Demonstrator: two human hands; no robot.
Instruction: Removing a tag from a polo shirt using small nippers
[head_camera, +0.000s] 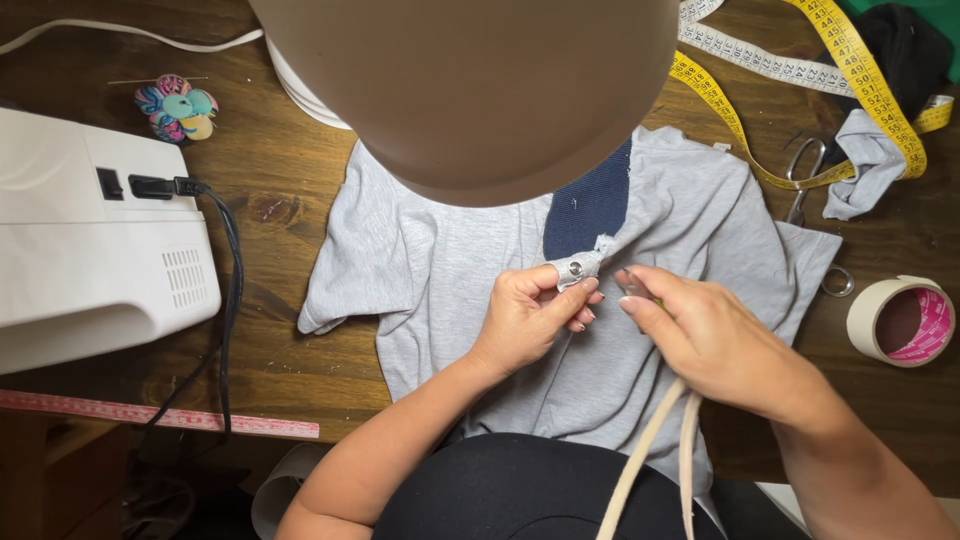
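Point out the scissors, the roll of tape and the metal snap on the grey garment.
scissors (806, 165): head view, on the handle loop.
roll of tape (868, 310): head view, on its outer wall.
metal snap (575, 267): head view, on its centre.

We see a garment (450, 270) spread mid-table, both hands (530, 315) (715, 340) on it near its placket; a sewing machine (95, 240) sits left, scissors (803, 175) and tape roll (902, 320) right, measuring tape (790, 60) behind
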